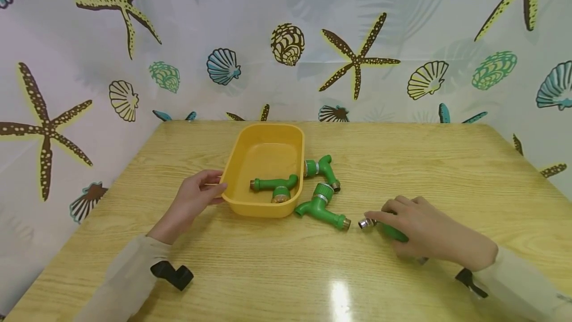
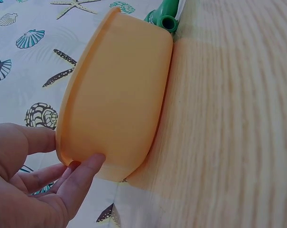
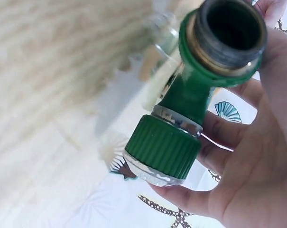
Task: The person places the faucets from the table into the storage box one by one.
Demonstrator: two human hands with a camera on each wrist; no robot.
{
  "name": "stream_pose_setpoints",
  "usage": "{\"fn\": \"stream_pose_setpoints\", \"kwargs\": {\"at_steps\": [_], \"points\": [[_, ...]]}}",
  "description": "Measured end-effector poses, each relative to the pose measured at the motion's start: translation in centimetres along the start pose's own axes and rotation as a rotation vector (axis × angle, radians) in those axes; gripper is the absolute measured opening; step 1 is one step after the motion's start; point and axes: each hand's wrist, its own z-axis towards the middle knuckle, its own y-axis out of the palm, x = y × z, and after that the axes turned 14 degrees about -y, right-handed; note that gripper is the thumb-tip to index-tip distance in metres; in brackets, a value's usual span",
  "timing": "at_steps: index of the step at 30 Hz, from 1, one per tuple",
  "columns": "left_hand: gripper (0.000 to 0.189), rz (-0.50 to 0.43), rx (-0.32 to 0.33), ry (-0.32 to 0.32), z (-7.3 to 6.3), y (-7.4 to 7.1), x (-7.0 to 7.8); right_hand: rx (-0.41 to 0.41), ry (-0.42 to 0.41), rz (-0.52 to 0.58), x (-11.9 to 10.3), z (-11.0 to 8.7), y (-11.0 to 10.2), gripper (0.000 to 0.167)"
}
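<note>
My left hand [image 1: 196,195] holds the near left side of a yellow plastic tub [image 1: 263,209], its fingertips at the rim and against the outer wall [image 2: 115,95]. Inside the tub lies a green tap [image 1: 273,183]. Close to its right side, two more green taps [image 1: 322,211] [image 1: 328,170] lie on the table. Farther right, my right hand [image 1: 415,227] grips another green tap [image 1: 393,232] with a silver end pointing left. From the right wrist, this tap [image 3: 188,97] shows a dark threaded opening and a ribbed green knob, with fingers curled behind it.
A wood-grain table [image 1: 250,272] bears everything. Behind it and along both sides hangs a white cloth [image 1: 259,9] printed with shells and starfish. Black straps [image 1: 172,273] sit at both wrists.
</note>
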Motion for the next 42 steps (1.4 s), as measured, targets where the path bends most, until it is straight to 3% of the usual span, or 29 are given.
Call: {"fn": "stream_pose_setpoints", "kwargs": {"at_steps": [23, 35, 42], "points": [[0.044, 0.013, -0.013, 0.007, 0.4, 0.4, 0.7, 0.047, 0.110, -0.103, 2.7, -1.1, -4.6, 0.061], [0.044, -0.004, 0.002, 0.004, 0.1, 0.4, -0.1, -0.027, 0.111, -0.130, 3.3, 0.9, -6.7, 0.056], [0.043, 0.000, -0.004, 0.021, -0.1, 0.1, 0.0, -0.005, 0.097, -0.126, 3.2, 1.6, -6.8, 0.057]]}}
